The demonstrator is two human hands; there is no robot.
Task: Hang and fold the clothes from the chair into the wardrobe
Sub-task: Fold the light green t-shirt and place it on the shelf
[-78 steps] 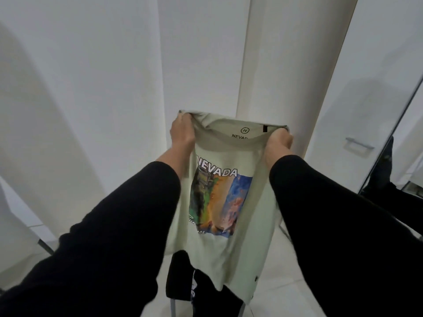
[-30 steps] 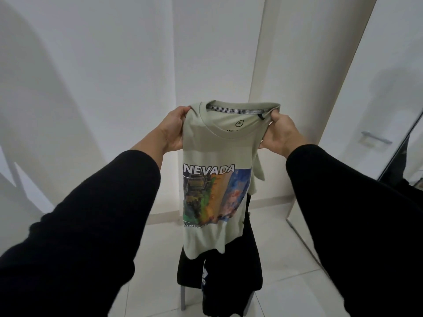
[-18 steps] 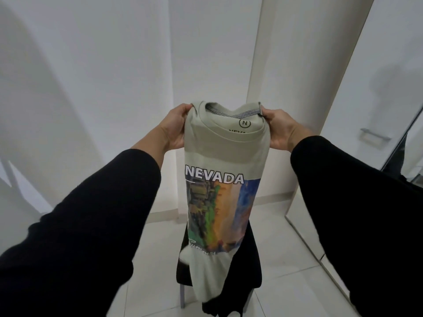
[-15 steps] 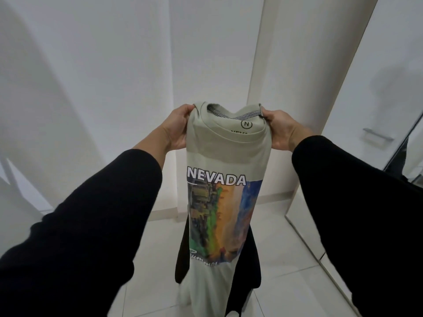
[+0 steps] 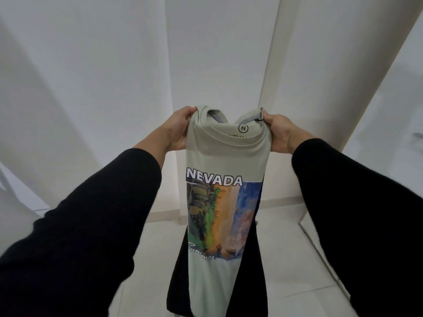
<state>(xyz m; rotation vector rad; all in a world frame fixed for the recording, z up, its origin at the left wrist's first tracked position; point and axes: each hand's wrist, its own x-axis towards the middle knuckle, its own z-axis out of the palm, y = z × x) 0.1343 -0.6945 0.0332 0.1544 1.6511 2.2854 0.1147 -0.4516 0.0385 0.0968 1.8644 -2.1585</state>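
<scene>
A pale green T-shirt (image 5: pixel 225 161) is held up at the shoulders, gripped by the left hand (image 5: pixel 179 129) and right hand (image 5: pixel 278 131), above dark clothes (image 5: pixel 249 271); it is judged light, limp and best kept held there.

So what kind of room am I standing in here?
Probably a bedroom or dressing corner at home: plain white walls, a pale tiled floor, and dark clothes heaped behind the T-shirt both hands hold up.

White walls (image 5: pixel 96 72) meet in a corner; a pale baseboard (image 5: pixel 281 201) runs along the tiled floor (image 5: pixel 295 266).
</scene>
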